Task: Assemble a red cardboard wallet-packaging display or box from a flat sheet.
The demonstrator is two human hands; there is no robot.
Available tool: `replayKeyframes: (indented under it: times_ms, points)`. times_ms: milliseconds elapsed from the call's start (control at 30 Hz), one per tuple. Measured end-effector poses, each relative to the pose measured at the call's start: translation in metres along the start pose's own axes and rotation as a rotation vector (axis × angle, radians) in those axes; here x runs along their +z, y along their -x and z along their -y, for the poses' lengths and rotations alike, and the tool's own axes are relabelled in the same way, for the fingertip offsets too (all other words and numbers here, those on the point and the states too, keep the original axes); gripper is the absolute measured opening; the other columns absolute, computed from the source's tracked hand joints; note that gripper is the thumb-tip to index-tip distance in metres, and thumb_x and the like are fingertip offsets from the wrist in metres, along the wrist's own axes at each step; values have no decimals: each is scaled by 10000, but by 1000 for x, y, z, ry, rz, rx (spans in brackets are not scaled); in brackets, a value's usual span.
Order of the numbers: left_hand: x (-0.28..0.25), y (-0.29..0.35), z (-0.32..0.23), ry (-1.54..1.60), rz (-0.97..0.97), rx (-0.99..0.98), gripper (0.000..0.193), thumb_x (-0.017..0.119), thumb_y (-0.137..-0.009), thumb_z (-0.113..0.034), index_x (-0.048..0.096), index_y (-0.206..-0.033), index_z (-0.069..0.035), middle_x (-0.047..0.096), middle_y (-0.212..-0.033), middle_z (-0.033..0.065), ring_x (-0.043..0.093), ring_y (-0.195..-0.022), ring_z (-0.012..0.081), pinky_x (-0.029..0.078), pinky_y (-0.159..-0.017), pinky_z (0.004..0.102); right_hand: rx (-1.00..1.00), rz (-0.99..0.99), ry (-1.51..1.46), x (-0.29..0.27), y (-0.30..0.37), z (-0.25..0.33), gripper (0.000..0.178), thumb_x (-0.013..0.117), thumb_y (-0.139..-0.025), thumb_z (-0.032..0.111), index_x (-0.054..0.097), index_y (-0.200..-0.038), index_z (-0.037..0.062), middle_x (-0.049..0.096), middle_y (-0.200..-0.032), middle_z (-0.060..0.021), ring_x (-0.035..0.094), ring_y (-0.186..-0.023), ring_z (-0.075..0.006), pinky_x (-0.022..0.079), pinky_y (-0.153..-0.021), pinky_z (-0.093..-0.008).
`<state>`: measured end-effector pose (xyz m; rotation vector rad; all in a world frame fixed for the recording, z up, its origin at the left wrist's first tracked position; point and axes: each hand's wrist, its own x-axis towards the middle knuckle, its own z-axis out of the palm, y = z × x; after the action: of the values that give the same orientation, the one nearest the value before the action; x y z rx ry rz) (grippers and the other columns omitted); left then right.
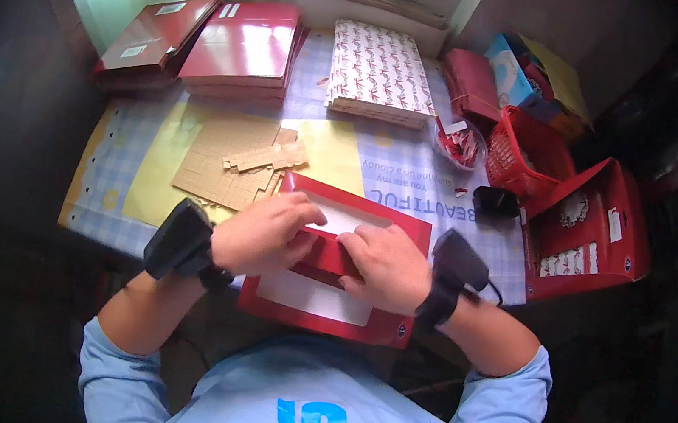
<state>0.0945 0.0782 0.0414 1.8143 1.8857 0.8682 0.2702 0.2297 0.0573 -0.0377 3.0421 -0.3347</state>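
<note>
A red cardboard box [333, 255] with white window-like panels lies at the table's front edge before me, its lower part jutting toward my body. My left hand [268, 232] grips its left side, fingers curled over the upper panel. On the right, my right hand [387, 265] has bent fingers pressed on the same box along the fold between its two panels. Both palms hide parts of the box. Just beyond my left hand are tan cardboard pieces [230, 159], some in narrow strips, on a yellow sheet [335, 147].
Stacks of red flat boxes [240, 49] and patterned white sheets [379, 67] stand at the back. To the right are a red basket [526, 155], a round tub of small red-and-white pieces [461, 146], a black object [496, 202] and an open red box [584, 269].
</note>
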Motion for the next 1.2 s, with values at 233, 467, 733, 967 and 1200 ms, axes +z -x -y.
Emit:
replayKeyframes:
  times_ms: [233, 467, 733, 967, 1200]
  points:
    - [-18, -40, -3, -104, 343, -156, 275, 652, -827, -198, 671, -1020, -3, 698, -919, 150, 677, -867, 291, 533, -794, 368, -91, -338, 189, 26, 17, 13, 437, 672, -717, 133, 581, -1124, 4, 586, -952, -107, 576, -857, -261, 450, -759, -381]
    - [-12, -58, -15, -234, 549, -275, 293, 668, -781, -251, 696, -994, -51, 711, -906, 126, 682, -872, 288, 538, -795, 367, -177, -511, 318, 34, 23, 12, 405, 640, -747, 90, 613, -1134, -26, 563, -938, -90, 555, -830, -226, 457, -757, -355]
    - [-8, -54, -21, -316, 503, -241, 187, 631, -784, -216, 683, -894, -73, 692, -841, 124, 670, -847, 304, 532, -752, 393, -187, -541, 344, 36, 26, 13, 405, 608, -766, 66, 614, -1153, -53, 571, -948, -100, 533, -831, -206, 457, -764, -342]
    - [3, -46, -21, -335, 357, -238, 144, 622, -810, -201, 646, -867, -71, 673, -801, 133, 665, -827, 323, 525, -729, 422, -179, -439, 103, 37, 23, 8, 421, 636, -738, 120, 583, -1122, -44, 549, -924, -119, 541, -835, -256, 453, -738, -373]
    - [10, -43, -16, -330, 335, -217, 143, 601, -836, -198, 644, -866, -65, 677, -815, 136, 663, -822, 337, 527, -729, 434, -132, -292, -81, 24, 16, 8, 435, 707, -684, 186, 533, -1030, -13, 534, -977, -155, 531, -900, -316, 445, -789, -414]
